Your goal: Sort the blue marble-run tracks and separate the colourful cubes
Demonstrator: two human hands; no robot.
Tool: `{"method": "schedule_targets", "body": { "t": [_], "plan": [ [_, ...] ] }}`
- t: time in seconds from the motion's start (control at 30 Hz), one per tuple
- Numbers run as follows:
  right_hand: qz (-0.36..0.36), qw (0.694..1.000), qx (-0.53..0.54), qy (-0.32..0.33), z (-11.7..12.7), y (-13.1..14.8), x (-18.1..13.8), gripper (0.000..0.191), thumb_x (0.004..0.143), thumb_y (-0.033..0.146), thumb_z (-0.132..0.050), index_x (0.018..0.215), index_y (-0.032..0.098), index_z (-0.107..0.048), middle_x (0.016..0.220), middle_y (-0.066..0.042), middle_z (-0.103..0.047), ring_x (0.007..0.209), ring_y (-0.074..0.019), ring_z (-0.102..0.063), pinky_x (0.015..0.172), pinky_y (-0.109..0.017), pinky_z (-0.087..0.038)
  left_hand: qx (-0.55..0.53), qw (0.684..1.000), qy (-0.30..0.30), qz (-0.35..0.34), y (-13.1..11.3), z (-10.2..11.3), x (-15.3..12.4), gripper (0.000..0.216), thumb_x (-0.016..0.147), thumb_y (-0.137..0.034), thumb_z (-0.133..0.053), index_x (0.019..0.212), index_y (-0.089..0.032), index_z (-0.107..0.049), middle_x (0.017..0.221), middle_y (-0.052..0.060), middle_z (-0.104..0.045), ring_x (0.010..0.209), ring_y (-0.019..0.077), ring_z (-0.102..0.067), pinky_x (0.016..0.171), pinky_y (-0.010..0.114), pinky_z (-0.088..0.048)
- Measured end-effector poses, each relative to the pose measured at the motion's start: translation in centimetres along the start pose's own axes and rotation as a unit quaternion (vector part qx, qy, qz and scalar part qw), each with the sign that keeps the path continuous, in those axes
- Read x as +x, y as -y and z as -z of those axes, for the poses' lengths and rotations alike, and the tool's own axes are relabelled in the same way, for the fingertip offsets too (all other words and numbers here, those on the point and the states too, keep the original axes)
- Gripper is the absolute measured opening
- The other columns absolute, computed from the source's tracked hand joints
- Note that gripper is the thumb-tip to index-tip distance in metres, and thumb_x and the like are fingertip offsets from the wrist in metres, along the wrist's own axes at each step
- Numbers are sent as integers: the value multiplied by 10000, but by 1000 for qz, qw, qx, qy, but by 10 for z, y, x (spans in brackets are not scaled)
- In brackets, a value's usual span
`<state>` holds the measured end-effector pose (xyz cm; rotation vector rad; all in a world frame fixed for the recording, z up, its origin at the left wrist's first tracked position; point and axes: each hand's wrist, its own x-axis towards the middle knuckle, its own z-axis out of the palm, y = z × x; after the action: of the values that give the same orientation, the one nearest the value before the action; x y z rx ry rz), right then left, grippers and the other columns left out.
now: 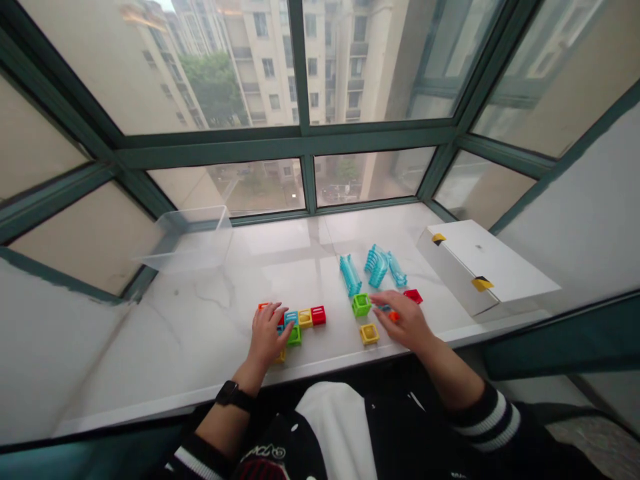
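My left hand rests over the left end of a group of coloured toy blocks, fingers stretched and thumb apart. Beside it show a blue block, a yellow block and a red block in a row, with a green block in front. Other blocks are partly hidden under that hand. My right hand is open, its fingertips at the right side of a light green block. An orange block is partly covered by the right hand. Nearby lie a yellow block and a red piece.
Several clear blue ridged pieces lie behind the right-hand blocks. A clear plastic bin stands at the back left. At right is a white box with yellow-and-black tabs. Windows border the white marbled sill.
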<state>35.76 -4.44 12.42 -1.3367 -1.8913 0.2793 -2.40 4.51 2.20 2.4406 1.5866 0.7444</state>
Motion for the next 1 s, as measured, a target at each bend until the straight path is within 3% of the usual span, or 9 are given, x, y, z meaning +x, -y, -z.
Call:
{"method": "schedule_targets", "body": {
  "t": [0.07,0.23,0.37,0.6,1.0],
  "plan": [
    [24,997,27,63,-38,14,14,336,1004,289,-581,1330,260,-653,1233,-97,-730,1178,-250,-672,1066,-445,-537,20,1000,14,6,-3,-8,-4,388,957,-427,-614,1291,-241,-680,1469,133,-599,1406,369,-497,1216,629,-325],
    [-27,980,2,197,-129,18,34,663,873,181,-723,1504,219,-524,1460,-170,-600,1374,-307,-560,1179,-520,-443,38,998,49,-2,-19,-22,-10,455,962,-456,-628,1384,-286,-641,1518,122,-568,1463,400,-437,1224,690,-253],
    [-53,969,-33,239,-170,2,34,700,839,74,-685,1508,189,-513,1497,-189,-572,1397,-310,-542,1194,-512,-417,51,997,66,2,-27,-24,-13,468,954,-449,-642,1402,-315,-635,1503,110,-591,1484,423,-401,1220,745,-189],
    [-67,964,-65,248,-175,-9,25,508,915,33,-510,1386,193,-610,1372,-128,-652,1221,-241,-623,1098,-372,-463,64,996,68,1,-32,-27,-17,480,939,-385,-653,1417,-343,-628,1532,94,-575,1478,415,-411,1222,726,-201],
    [-93,960,-90,249,-155,4,20,398,882,183,-723,1276,205,-673,1189,-120,-697,1112,-284,-666,984,-374,-502,65,995,71,-8,-34,-30,-17,463,946,-368,-650,1408,-398,-634,1489,77,-601,1424,388,-459,1221,712,-212]
  ]
}}
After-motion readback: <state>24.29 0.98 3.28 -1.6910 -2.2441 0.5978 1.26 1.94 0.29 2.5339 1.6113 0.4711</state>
